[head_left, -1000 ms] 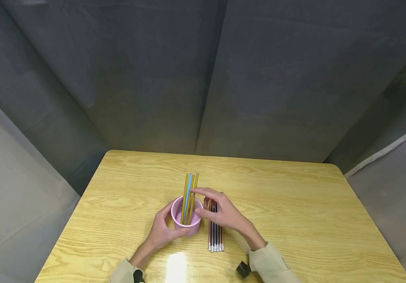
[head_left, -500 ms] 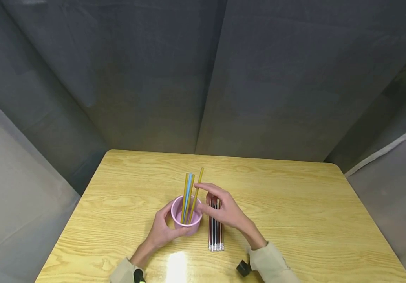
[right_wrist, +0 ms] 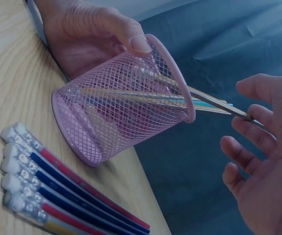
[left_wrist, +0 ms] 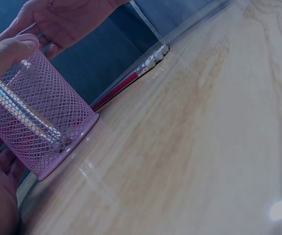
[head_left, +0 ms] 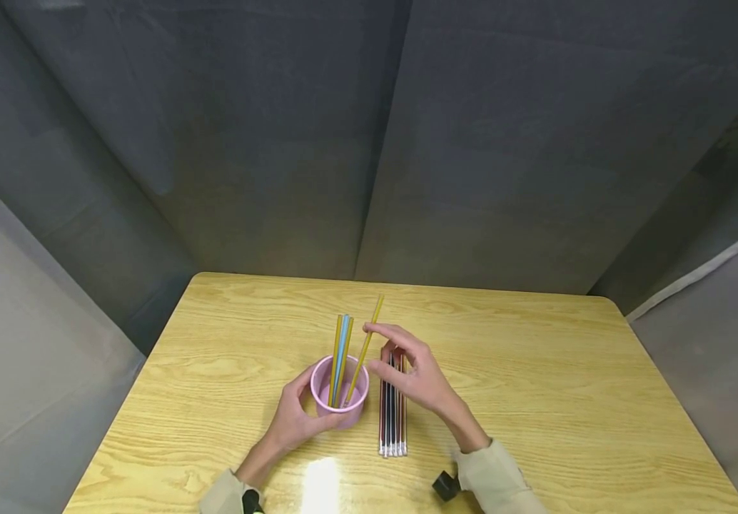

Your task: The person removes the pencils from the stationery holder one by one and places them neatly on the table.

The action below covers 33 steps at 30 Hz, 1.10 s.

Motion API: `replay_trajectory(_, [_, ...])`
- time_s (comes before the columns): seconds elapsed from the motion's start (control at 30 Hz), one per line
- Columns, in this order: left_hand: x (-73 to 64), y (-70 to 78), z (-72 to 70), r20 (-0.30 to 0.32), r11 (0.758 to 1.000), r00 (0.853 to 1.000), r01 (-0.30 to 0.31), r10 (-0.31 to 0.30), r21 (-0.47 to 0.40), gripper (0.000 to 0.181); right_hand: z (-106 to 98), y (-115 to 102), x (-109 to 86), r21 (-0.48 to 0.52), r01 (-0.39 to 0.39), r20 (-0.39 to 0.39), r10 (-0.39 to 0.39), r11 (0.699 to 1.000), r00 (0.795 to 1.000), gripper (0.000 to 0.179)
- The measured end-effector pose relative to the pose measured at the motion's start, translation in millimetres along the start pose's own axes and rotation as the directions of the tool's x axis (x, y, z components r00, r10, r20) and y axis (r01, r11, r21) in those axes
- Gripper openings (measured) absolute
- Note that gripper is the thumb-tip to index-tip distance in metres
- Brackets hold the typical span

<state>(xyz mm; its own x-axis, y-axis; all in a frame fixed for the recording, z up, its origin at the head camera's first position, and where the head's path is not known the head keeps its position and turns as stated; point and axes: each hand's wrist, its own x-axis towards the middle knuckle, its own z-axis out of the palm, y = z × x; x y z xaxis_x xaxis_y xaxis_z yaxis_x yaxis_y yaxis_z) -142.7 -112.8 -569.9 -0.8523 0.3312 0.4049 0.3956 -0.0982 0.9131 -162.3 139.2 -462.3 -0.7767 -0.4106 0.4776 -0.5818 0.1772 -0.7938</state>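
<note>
My left hand grips a pink mesh pencil cup from its left side; its thumb lies at the rim in the right wrist view. Several pencils, yellow and light blue, stand in the cup. My right hand holds a yellow pencil by its upper part, between the fingers, tilted to the right. In the left wrist view this pencil's eraser end sits high inside the cup, above the other erasers. Right beside the cup lies a row of red and dark blue pencils with white erasers.
A wooden table carries everything. Dark cloth hangs behind its far edge, and lighter cloth hangs at the sides. A small black block is at the right sleeve.
My right hand has moved up and to the right, raising the yellow pencil and tilting it away from the others. The left hand and the cup have stayed in place.
</note>
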Motion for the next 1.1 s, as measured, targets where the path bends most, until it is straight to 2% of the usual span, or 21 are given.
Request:
replay_trajectory(0.13, [-0.4, 0.2, 0.1, -0.003, 1.0, 1.0, 0.003, -0.003, 0.009, 0.092, -1.2, 19.2, -3.3, 0.009, 0.01, -0.036, -0.009, 1.0, 0.999, 0.056])
replay_trajectory(0.23, [-0.1, 0.7, 0.5, -0.004, 1.0, 1.0, 0.002, -0.002, 0.008, 0.091, -3.5, 24.7, -4.5, 0.036, 0.01, -0.082, -0.007, 0.999, 0.997, 0.058])
replay_trajectory(0.43, [0.5, 1.7, 0.9, -0.008, 1.0, 1.0, 0.006, -0.006, 0.005, 0.09, -8.1, 23.1, -4.6, 0.1, 0.039, -0.203, -0.018, 0.994, 0.979, 0.058])
replay_trajectory(0.63, [0.3, 0.5, 0.7, -0.009, 1.0, 1.0, 0.008, -0.008, 0.004, 0.09, -12.6, 19.5, -3.6, 0.123, 0.048, -0.279, -0.012, 0.991, 0.96, 0.058])
replay_trajectory(0.77, [-0.5, -0.6, 0.6, -0.01, 1.0, 1.0, 0.009, -0.009, 0.003, 0.091, -15.3, 19.4, -4.6, 0.133, 0.041, -0.297, 0.0, 0.99, 0.955, 0.054])
replay_trajectory(1.1, [-1.4, -0.6, 0.8, -0.014, 1.0, 1.0, 0.027, -0.027, -0.007, 0.09, -24.3, 30.1, -17.9, 0.088, 0.013, -0.287, 0.013, 0.996, 0.958, 0.047])
